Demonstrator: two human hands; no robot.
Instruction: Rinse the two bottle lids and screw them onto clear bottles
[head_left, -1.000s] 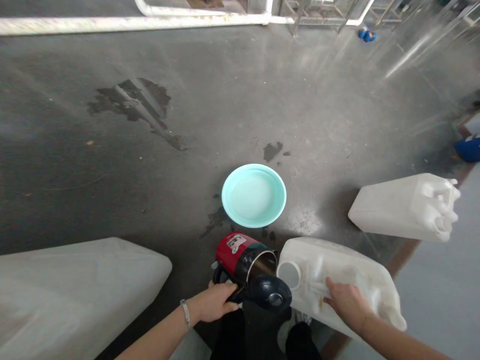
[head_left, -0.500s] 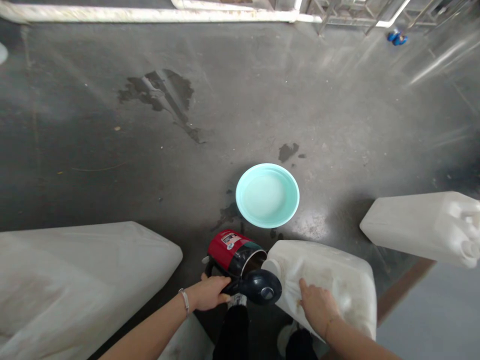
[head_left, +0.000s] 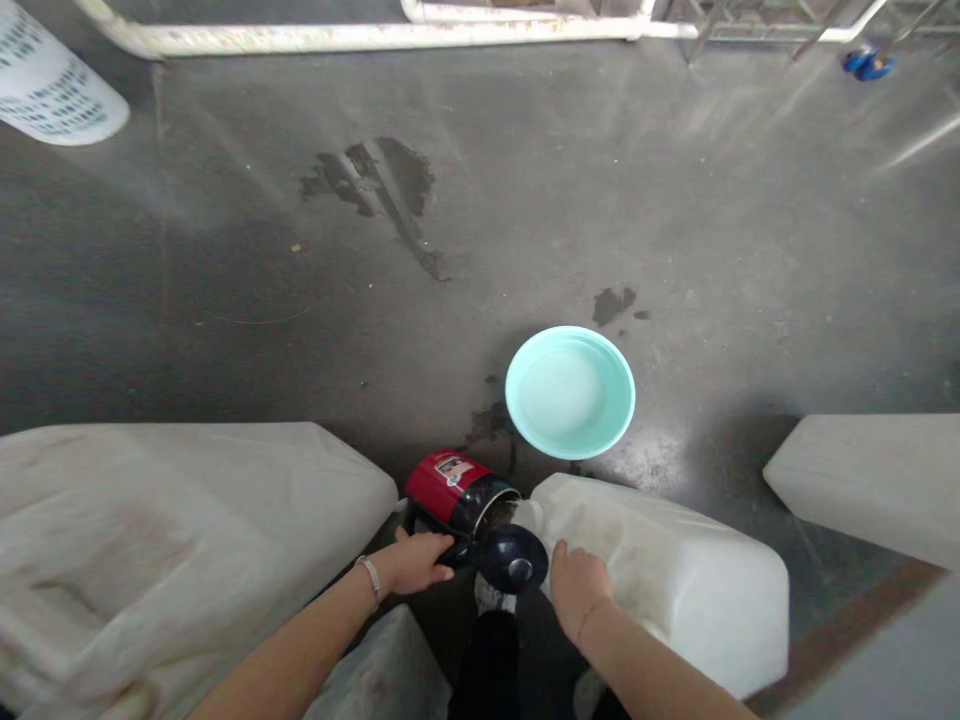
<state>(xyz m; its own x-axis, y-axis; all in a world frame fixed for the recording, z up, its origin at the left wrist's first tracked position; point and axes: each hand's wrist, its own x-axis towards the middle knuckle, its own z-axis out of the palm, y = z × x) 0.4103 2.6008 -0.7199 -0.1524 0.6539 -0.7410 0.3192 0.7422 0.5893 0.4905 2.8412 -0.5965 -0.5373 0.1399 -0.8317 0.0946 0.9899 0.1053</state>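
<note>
A red and black electric kettle (head_left: 447, 487) lies tilted at the lower middle, its lid (head_left: 513, 559) swung open. My left hand (head_left: 420, 562) is closed around the kettle's handle. Beside it, a white plastic jerry can (head_left: 675, 570) leans over on its side, its mouth (head_left: 529, 515) right at the kettle's opening. My right hand (head_left: 577, 582) is closed on the near side of the jerry can, fingers partly hidden. Whether liquid runs between them is hard to make out. Just beyond both stands a mint-green basin (head_left: 570, 392) with a pale inside.
A large white container (head_left: 225, 520) fills the lower left, with another pale container (head_left: 382, 670) below it. One more white jerry can (head_left: 870, 480) stands at the right. Wet patches mark the grey floor (head_left: 405, 180). A white perforated basket (head_left: 60, 90) is at the top left; a white pipe (head_left: 337, 38) runs along the back.
The jerry can has tipped further toward the kettle, and its mouth now meets the kettle's opening. My right hand has shifted left with it. The view has swung left, bringing in the basket.
</note>
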